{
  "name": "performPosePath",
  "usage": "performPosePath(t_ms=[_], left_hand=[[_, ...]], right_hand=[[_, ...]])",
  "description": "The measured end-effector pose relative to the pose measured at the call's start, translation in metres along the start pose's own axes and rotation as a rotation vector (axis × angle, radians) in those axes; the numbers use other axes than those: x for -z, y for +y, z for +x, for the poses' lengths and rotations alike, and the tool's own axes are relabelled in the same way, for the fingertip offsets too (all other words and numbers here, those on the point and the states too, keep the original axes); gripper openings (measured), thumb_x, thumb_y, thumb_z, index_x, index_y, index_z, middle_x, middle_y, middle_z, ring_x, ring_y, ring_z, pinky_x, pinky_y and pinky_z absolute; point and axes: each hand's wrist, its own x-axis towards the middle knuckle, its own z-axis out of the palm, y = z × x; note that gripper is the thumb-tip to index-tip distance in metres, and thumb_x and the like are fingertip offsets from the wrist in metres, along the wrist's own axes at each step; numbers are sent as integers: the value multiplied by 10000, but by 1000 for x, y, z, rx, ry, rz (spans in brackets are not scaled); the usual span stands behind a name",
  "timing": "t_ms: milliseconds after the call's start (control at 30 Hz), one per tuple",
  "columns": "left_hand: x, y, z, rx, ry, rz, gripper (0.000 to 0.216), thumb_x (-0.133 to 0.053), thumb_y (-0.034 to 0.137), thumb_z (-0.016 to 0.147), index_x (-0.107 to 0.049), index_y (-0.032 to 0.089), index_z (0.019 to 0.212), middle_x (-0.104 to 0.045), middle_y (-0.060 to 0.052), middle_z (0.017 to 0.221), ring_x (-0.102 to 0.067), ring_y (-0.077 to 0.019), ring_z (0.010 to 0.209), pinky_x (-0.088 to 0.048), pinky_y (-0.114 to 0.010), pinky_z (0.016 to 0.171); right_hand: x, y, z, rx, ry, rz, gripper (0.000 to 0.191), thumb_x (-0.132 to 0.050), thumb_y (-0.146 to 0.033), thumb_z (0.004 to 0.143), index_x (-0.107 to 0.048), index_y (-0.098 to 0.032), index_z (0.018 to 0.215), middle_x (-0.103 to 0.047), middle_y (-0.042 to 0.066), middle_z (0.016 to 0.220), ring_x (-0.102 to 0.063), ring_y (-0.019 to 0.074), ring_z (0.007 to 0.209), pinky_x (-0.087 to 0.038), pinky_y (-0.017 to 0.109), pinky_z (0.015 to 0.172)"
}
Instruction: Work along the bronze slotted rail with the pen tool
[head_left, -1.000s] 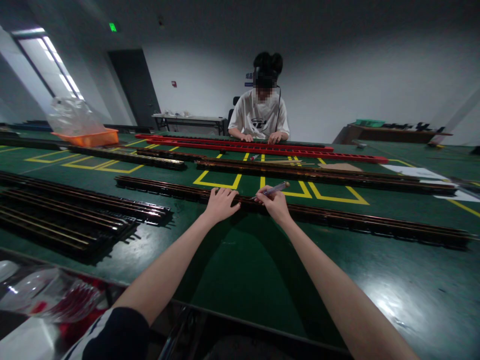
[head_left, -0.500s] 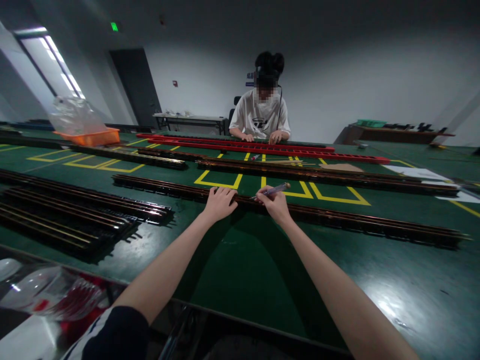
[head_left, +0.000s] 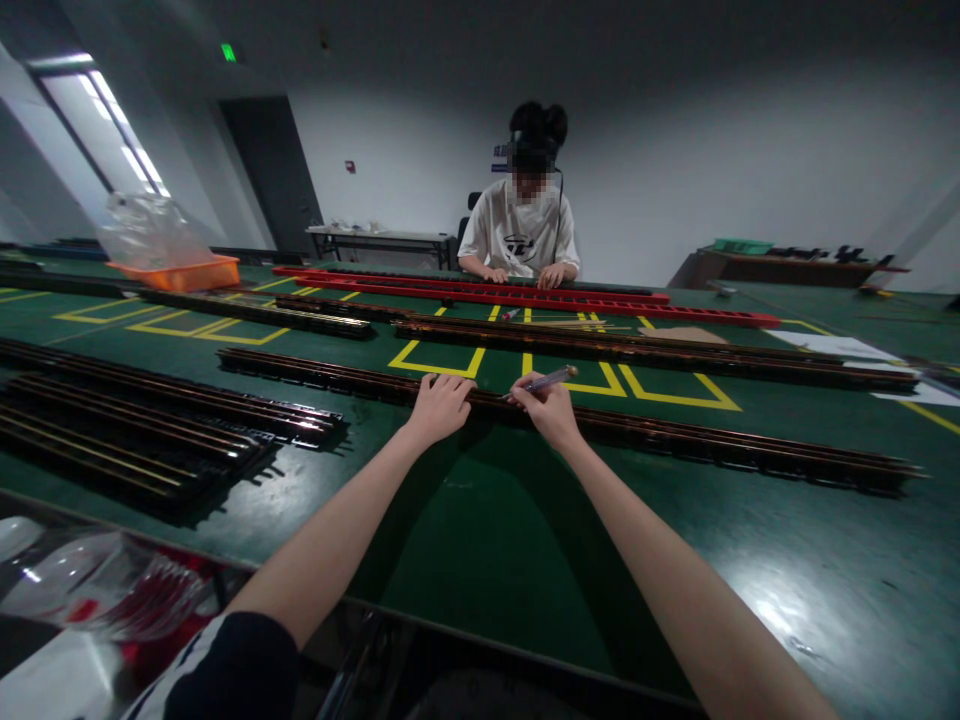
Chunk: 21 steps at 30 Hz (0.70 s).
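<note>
A long dark rail strip lies across the green table in front of me. My left hand rests on the strip, fingers bent over its top, holding it down. Just to its right, my right hand is closed on a clear pen-like tool, with the tip pointing left at the strip and the butt end sticking up to the right.
More dark strips are stacked at the left, and others lie farther back. Red strips lie before a person seated across the table. An orange bin stands far left. Plastic bags sit at my near left.
The long strip under my hands has slid a little to the left. Both hands stay on it in much the same pose.
</note>
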Motion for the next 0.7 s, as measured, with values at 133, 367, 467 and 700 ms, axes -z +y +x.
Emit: performPosePath(t_ms=[133,367,467,700], left_hand=[[0,0,0,0,-1,17,349,-373,182,857,-581,228,1134,-631,-72,1163,-529,-247,1096,-304,-457,991],[2,3,0,-16,4,13,360,-372,158,847,-592,217,1125,-638,-79,1155,-538,-247,1090,-309,-459,986],[3,5,0,-9,-1,17,378,-379,141,833,-595,224,1131,-640,-80,1156,-535,-252,1095,-306,-462,989],[1,1,0,-21,-32,-8,398,-365,144,839,-578,225,1166,-634,-77,1169,-547,-242,1075,-333,-438,974]], right_hand=[[0,1,0,2,-2,-10,100,-576,-271,751,-597,-197,687,-651,19,673,-630,181,664,-504,330,661],[1,6,2,4,8,-9,106,-577,-286,742,-605,-196,693,-656,20,664,-629,179,649,-501,322,646],[2,7,2,4,11,5,109,-574,-286,735,-610,-196,686,-656,17,646,-633,181,639,-501,318,641],[3,6,2,-14,46,-6,125,-563,-294,719,-602,-194,655,-649,28,635,-618,184,612,-476,308,606]])
